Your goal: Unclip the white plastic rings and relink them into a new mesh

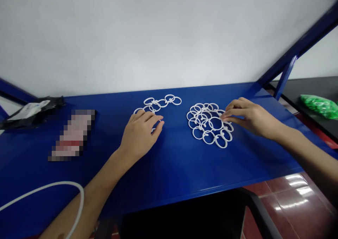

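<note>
White plastic rings with small knobs lie in two groups on the blue table [174, 168]. The larger group is a round cluster [208, 137] of several overlapping rings, right of the middle. My right hand [245, 117] reaches in from the right, thumb and fingers pinched on a white ring at the cluster's right side. The smaller group of rings [161, 103] lies toward the wall. Just in front of it, my left hand [141, 131] is bent with thumb and forefinger close together. Bits of a white ring show between those fingers; the rest is hidden.
A black package with a white label [31, 110] lies at the far left, beside a blurred-out flat item [71, 135]. A white cable [60, 183] loops over my left forearm. Right of the blue frame [286, 75], a bag of green pieces [319, 105] rests on a dark surface.
</note>
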`<act>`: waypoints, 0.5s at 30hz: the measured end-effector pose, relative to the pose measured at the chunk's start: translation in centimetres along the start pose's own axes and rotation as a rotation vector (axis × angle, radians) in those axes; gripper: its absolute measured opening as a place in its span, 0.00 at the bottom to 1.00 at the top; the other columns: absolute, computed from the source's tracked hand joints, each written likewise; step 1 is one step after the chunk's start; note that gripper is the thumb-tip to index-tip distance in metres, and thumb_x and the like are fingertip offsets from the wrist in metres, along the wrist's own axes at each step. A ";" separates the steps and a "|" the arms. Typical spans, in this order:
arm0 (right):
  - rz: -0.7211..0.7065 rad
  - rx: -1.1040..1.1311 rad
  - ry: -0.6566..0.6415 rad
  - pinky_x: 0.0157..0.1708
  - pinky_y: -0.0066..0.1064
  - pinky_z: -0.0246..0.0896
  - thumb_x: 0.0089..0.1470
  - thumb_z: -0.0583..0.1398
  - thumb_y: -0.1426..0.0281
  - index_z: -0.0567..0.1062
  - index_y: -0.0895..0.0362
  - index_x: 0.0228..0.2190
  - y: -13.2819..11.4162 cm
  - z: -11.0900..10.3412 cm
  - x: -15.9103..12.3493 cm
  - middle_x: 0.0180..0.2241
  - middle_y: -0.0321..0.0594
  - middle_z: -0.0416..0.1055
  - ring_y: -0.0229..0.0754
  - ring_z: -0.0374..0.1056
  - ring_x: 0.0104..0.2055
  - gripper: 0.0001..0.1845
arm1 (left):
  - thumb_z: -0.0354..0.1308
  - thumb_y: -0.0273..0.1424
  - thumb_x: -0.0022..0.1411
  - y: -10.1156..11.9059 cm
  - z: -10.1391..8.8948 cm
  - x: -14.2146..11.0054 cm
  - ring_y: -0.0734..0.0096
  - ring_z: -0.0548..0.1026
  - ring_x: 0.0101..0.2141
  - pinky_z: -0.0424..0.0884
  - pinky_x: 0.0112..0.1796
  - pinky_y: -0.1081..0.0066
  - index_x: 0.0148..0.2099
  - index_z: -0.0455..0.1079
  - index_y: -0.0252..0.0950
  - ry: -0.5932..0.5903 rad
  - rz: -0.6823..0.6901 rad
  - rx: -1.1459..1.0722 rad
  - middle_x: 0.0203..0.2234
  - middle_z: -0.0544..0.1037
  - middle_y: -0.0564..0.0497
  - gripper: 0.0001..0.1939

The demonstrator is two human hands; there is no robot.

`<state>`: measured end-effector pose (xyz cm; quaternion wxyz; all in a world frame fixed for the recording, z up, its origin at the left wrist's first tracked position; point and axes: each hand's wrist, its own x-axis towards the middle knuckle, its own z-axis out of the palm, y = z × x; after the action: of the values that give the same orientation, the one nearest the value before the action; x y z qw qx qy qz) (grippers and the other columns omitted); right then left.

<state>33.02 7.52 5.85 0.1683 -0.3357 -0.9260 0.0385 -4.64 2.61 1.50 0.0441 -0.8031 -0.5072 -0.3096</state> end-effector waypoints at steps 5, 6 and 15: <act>-0.001 0.010 -0.045 0.36 0.40 0.65 0.66 0.57 0.58 0.83 0.46 0.39 0.7 1.1 -0.3 0.39 0.43 0.75 0.45 0.67 0.39 0.15 | 0.55 0.35 0.68 -0.8 0.3 -0.1 0.50 0.74 0.43 0.69 0.44 0.52 0.44 0.79 0.40 -0.090 -0.025 0.045 0.38 0.81 0.45 0.11; 0.000 0.011 -0.045 0.36 0.39 0.65 0.66 0.57 0.58 0.83 0.46 0.39 0.8 1.3 -0.3 0.39 0.43 0.75 0.45 0.66 0.39 0.15 | 0.55 0.35 0.68 -0.8 0.3 -0.1 0.49 0.74 0.43 0.69 0.44 0.52 0.44 0.79 0.40 -0.100 -0.031 0.047 0.39 0.81 0.44 0.11; -0.003 -0.024 -0.079 0.37 0.40 0.64 0.66 0.56 0.57 0.83 0.47 0.39 1.1 1.3 -0.4 0.41 0.44 0.74 0.46 0.65 0.39 0.16 | 0.56 0.36 0.67 -1.1 0.2 -0.1 0.48 0.72 0.44 0.68 0.44 0.51 0.44 0.78 0.40 -0.150 -0.061 0.055 0.40 0.80 0.43 0.11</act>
<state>33.58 8.16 4.32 0.1277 -0.3343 -0.9329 0.0404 -5.47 3.10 0.98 0.0185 -0.8068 -0.5414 -0.2357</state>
